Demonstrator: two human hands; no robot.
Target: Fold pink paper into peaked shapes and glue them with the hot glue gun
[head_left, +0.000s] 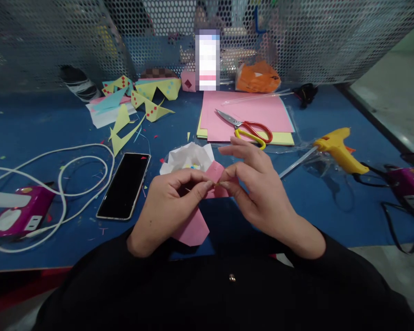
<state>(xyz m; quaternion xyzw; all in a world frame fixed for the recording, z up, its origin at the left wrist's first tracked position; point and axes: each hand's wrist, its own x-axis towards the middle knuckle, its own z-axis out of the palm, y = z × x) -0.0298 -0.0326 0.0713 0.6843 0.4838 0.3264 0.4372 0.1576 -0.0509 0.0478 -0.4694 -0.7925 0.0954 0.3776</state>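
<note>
My left hand [175, 202] and my right hand [258, 184] meet in front of me, thumb and forefinger of each pinched together. What sits between their tips is too small to make out. Pink paper [193, 228] shows below my left hand, and a pink paper piece [215, 171] with a few small marks lies right behind the fingertips; whether they are one sheet I cannot tell. The other fingers of my right hand are spread. Just beyond my left hand is crumpled white paper [181, 156] holding small coloured bits.
Pink sheets [251, 108] bear red-and-yellow-handled scissors [251, 131]. A yellow glue gun [341, 147] lies right, near a purple power box [410, 186]. At left are a phone [124, 186], a white cable [64, 179], another purple box [37, 214] and yellow paper cutouts [152, 108]. Mesh [165, 23] closes the back.
</note>
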